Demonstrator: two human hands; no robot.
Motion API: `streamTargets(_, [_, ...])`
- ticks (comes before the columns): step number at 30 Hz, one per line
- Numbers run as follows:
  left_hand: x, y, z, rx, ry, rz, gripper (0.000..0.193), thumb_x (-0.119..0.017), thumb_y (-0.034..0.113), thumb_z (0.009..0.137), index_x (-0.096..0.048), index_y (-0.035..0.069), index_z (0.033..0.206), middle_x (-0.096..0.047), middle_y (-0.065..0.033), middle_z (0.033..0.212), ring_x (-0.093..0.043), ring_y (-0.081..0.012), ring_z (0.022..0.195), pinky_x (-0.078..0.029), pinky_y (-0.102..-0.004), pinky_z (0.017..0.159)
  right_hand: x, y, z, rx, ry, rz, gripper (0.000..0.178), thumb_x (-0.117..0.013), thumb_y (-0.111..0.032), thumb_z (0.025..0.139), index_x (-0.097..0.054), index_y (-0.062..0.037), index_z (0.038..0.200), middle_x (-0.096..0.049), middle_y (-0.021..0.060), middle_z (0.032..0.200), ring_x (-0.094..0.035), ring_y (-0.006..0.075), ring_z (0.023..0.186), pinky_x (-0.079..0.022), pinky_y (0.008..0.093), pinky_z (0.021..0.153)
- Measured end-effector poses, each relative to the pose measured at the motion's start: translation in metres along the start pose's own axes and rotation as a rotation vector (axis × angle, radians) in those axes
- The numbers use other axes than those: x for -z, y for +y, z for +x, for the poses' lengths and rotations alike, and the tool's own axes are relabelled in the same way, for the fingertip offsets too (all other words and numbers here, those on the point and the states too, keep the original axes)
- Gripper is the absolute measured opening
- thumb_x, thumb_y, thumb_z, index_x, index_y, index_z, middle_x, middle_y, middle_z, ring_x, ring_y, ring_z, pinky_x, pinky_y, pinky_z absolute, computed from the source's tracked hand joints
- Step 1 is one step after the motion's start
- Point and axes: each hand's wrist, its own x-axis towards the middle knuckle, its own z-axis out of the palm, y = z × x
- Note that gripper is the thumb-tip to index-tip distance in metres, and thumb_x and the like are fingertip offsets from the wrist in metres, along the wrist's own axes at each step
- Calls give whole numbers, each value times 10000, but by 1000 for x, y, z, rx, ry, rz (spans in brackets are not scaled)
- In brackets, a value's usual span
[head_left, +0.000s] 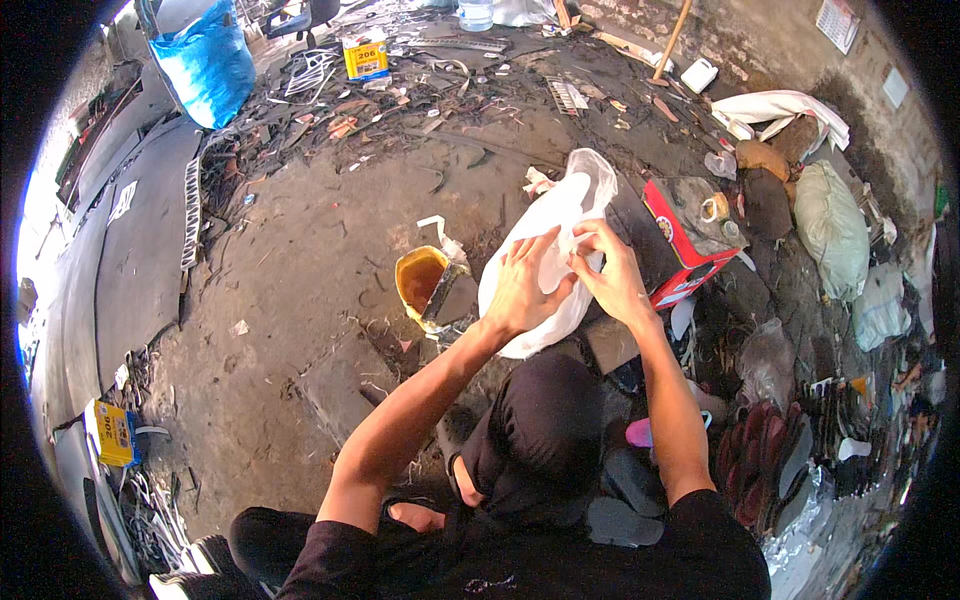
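Note:
In front of my knees lies a white, partly see-through plastic bag [578,192]; what is in it cannot be made out. My left hand [524,290] rests on its near left side, fingers stretched out and lying over the plastic. Across from it, my right hand [612,278] is closed, thumb and fingertips pinching a fold of the bag near its middle. Just left of the bag stands a cut-open, yellow-rimmed container [421,275] with amber-brown stuff inside. A red box [688,262] sits to the right of my right hand, apart from it.
A tape roll [714,208] lies on the red box's grey top. Dark sole-shaped pieces [762,455] are stacked at the lower right. Yellow-and-blue cans [366,60] stand far off and at left. Scraps litter the floor; a blue sack [205,65] and pale sack [832,230] stand farther out.

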Motion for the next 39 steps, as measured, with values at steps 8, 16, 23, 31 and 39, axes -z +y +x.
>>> streamTargets(8, [-9,-18,3,47,151,16,335,-761,77,875,-735,65,1208,-748,-210,1074,-697,-438,1076,-566,-514,956,-2,18,-2,113,-12,-171,312,-810,-110,944,-666,-15,1204,-780,168,1115,-743,349,1072,-555,482,989])
streamTargets(16, [-42,-30,-3,11,-195,75,1391,-938,646,720,-234,-56,1693,-316,-316,1731,-222,-476,1662,-191,-692,1306,1,5,13,270,196,-563,170,-724,-113,1000,-761,11,1110,-710,205,1198,-668,416,1155,-510,511,1051])
streamTargets(23, [-21,-8,59,-129,332,-105,286,-673,100,950,-682,8,1222,-732,-236,1244,-689,-435,1208,-514,-554,1064,-4,-84,40,277,162,-389,182,-687,-113,1039,-756,2,1160,-712,180,1165,-687,382,1140,-534,474,1012])
streamTargets(31, [160,45,77,-296,795,-87,407,-548,-108,843,-613,-52,1241,-677,-346,1026,-655,-574,991,-555,-584,853,7,-145,28,665,571,-360,289,-583,-138,1146,-690,40,1347,-654,223,1402,-583,361,1390,-514,504,1118])
streamTargets(39, [487,52,-118,-89,1219,239,285,-484,193,1139,-634,2,1287,-684,-155,1156,-699,-279,1014,-605,-439,863,-77,-75,24,480,-78,-9,237,-579,-156,1165,-655,17,1308,-600,147,1389,-640,288,1245,-568,428,1000])
